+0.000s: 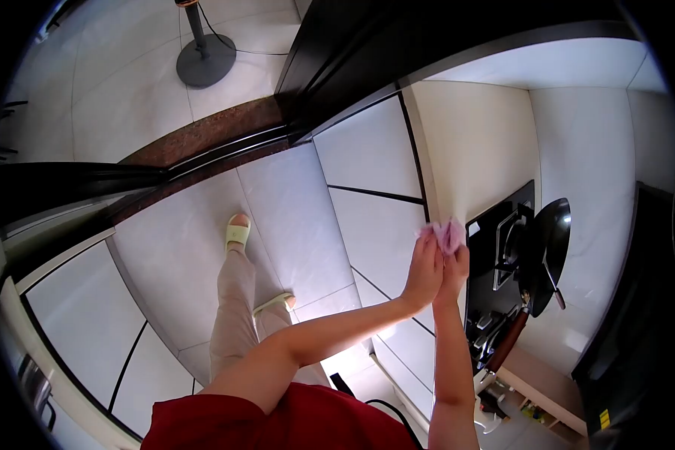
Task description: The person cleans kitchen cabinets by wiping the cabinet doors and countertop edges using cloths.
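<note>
A crumpled pink cloth is bunched up between my two hands, over the front edge of the pale countertop. My left hand and my right hand are close together, with their fingers closed on the cloth. The black gas stove lies just beside them. Parts of the fingers are covered by the cloth and by each other.
On the stove stands a black wok with a long wooden handle. White cabinet fronts run below the counter. A sliding-door track crosses the floor, and a fan base stands beyond it.
</note>
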### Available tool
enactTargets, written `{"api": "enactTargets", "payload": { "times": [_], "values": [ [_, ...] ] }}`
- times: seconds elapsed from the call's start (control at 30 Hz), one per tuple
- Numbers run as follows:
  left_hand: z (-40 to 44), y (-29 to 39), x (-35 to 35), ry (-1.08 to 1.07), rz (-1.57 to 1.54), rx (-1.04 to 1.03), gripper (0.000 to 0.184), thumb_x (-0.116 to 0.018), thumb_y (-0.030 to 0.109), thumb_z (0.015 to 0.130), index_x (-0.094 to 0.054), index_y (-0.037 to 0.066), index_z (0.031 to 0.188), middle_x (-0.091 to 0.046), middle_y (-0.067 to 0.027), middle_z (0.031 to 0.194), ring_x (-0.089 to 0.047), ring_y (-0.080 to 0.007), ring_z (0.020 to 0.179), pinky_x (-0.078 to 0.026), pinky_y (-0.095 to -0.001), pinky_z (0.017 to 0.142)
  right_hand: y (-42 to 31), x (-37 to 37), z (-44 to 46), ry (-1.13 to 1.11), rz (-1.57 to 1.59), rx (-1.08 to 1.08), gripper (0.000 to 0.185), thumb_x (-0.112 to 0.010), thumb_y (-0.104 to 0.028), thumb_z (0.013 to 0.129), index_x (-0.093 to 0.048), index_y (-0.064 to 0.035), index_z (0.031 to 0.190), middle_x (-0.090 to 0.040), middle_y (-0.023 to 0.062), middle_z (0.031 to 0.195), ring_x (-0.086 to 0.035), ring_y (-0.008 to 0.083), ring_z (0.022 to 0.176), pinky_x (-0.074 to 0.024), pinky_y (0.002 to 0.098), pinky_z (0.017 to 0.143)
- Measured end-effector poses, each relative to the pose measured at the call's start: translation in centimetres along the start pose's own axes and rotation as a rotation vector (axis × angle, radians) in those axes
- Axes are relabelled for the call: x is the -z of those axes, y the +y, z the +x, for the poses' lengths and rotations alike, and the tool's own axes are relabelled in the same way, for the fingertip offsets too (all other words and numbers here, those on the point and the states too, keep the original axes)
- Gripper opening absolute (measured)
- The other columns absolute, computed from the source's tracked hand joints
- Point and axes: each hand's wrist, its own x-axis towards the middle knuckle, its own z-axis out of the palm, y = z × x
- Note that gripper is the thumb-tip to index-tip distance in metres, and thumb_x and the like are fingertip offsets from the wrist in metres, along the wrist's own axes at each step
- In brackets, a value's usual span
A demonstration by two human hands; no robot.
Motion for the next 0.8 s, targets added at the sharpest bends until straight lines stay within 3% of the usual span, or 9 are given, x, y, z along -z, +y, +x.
{"api": "enactTargets", "payload": {
  "times": [0.03,0.1,0.17,0.23,0.4,0.47,0.63,0.73,0.8],
  "values": [
    [1.4,1.2,0.1,0.025,-0.037,0.001,0.037,-0.044,0.010,0.097,-0.046,-0.005,0.131,-0.047,-0.0227,0.131,-0.045,-0.0384,0.125,-0.037,-0.0401,0.105,-0.8,-0.8,1.4,0.002,-0.002,0.006,0.021,-0.057,-0.018,0.092,-0.062,0.0001,0.102,-0.057,0.0067,0.091,-0.059,0.0168,0.084,-0.0480,0.0313,0.068],
    [5.0,1.7,0.6,0.048,-0.073,0.004,0.038,-0.041,0.013,0.099,-0.045,-0.006,0.131,-0.044,-0.0238,0.134,-0.040,-0.0403,0.129,-0.033,-0.0412,0.108,-2.1,-2.8,4.8,-0.048,-0.476,0.338,0.021,-0.057,-0.017,0.092,-0.061,-0.0012,0.106,-0.059,0.0098,0.100,-0.058,0.0210,0.091,-0.0472,0.0297,0.078],
    [9.4,0.8,1.4,0.174,0.014,-0.213,0.041,-0.036,0.017,0.099,-0.044,-0.004,0.134,-0.041,-0.0228,0.137,-0.046,-0.0396,0.120,-0.036,-0.0404,0.103,-3.1,-5.8,8.5,-0.053,-0.166,0.220,0.020,-0.057,-0.017,0.091,-0.062,-0.0034,0.105,-0.058,0.0116,0.100,-0.058,0.0242,0.092,-0.0471,0.0320,0.079],
    [13.1,1.8,2.3,0.182,-0.125,-0.226,0.041,-0.035,0.018,0.099,-0.044,-0.004,0.133,-0.040,-0.0233,0.137,-0.044,-0.0399,0.121,-0.034,-0.0402,0.105,-6.0,-8.2,11.1,-0.024,-0.272,0.529,0.020,-0.060,-0.016,0.088,-0.063,-0.0047,0.104,-0.059,0.0099,0.099,-0.057,0.0254,0.093,-0.0476,0.0350,0.079],
    [20.7,4.8,5.4,0.113,-0.328,-0.234,0.043,-0.032,0.024,0.100,-0.046,-0.005,0.129,-0.039,-0.0239,0.137,-0.039,-0.0398,0.124,-0.029,-0.0393,0.108,-10.2,-13.7,18.4,-0.028,-0.262,0.666,0.019,-0.061,-0.013,0.082,-0.066,-0.0049,0.098,-0.060,0.0085,0.100,-0.056,0.0283,0.094,-0.0482,0.0359,0.079],
    [22.0,4.0,5.1,0.213,-0.171,-0.237,0.052,-0.030,0.038,0.101,-0.040,0.000,0.136,-0.047,-0.0161,0.131,-0.044,-0.0283,0.123,-0.032,-0.0329,0.106,-10.7,-14.6,19.1,0.038,-0.220,0.734,0.016,-0.061,-0.011,0.080,-0.066,-0.0050,0.093,-0.060,0.0079,0.100,-0.055,0.0288,0.094,-0.0484,0.0369,0.079],
    [20.4,2.8,5.2,0.126,-0.336,-0.241,0.049,-0.030,0.037,0.101,-0.042,0.003,0.133,-0.049,-0.0116,0.128,-0.046,-0.0227,0.117,-0.034,-0.0315,0.103,-11.0,-12.7,17.0,0.001,-0.412,0.795,0.018,-0.061,-0.011,0.077,-0.066,-0.0060,0.094,-0.059,0.0084,0.102,-0.054,0.0288,0.096,-0.0470,0.0381,0.081],
    [14.6,0.8,4.8,0.013,-0.412,-0.008,0.050,-0.031,0.033,0.100,-0.043,0.001,0.136,-0.043,-0.0149,0.140,-0.039,-0.0269,0.130,-0.027,-0.0337,0.110,-8.0,-10.3,13.1,-0.040,-0.607,0.837,0.021,-0.061,-0.011,0.076,-0.066,-0.0059,0.096,-0.058,0.0076,0.107,-0.054,0.0280,0.098,-0.0459,0.0385,0.083],
    [10.7,1.1,4.6,-0.036,-0.585,0.491,0.050,-0.030,0.034,0.101,-0.043,0.005,0.139,-0.043,-0.0086,0.141,-0.039,-0.0196,0.131,-0.027,-0.0308,0.109,-6.3,-9.2,10.7,-0.070,-0.730,0.901,0.025,-0.061,-0.009,0.076,-0.065,-0.0055,0.100,-0.056,0.0060,0.111,-0.053,0.0271,0.099,-0.0461,0.0389,0.082]
  ]
}}
